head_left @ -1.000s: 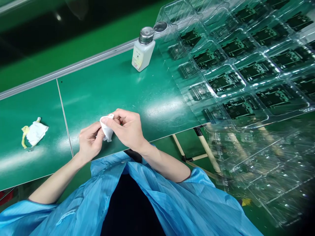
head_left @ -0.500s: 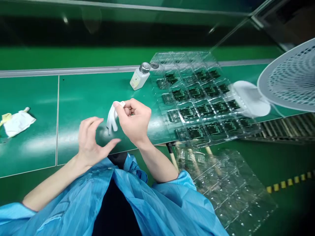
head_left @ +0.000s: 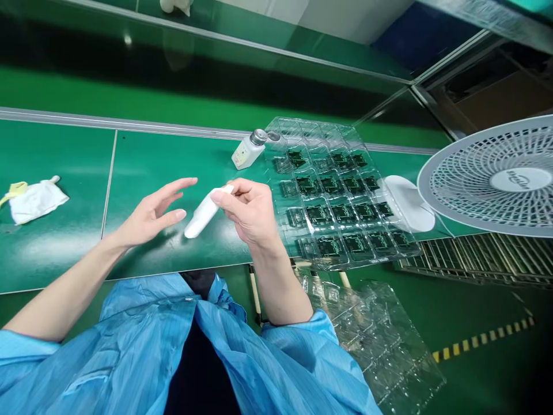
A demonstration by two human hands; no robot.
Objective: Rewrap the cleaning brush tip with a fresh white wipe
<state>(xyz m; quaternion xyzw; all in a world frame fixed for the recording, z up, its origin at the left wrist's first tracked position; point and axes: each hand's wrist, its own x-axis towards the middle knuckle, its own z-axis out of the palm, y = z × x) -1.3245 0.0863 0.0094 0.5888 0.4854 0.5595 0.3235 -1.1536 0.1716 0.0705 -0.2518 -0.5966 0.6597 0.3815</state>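
Note:
My right hand pinches the top end of a small white finger cot, which hangs stretched down and to the left above the green bench. My left hand is open just left of it, fingers spread and pointing right, not touching it. Both forearms come out of blue sleeves.
A white solvent bottle with a metal cap stands at the back. A clear blister tray of green circuit boards lies to the right, with more clear trays below the bench edge. A white fan is at the right, and a crumpled white glove lies far left.
My left hand let go of the white piece and opened. My right hand lifted it, and it now hangs stretched out long. The view rose and shifted, bringing the fan in.

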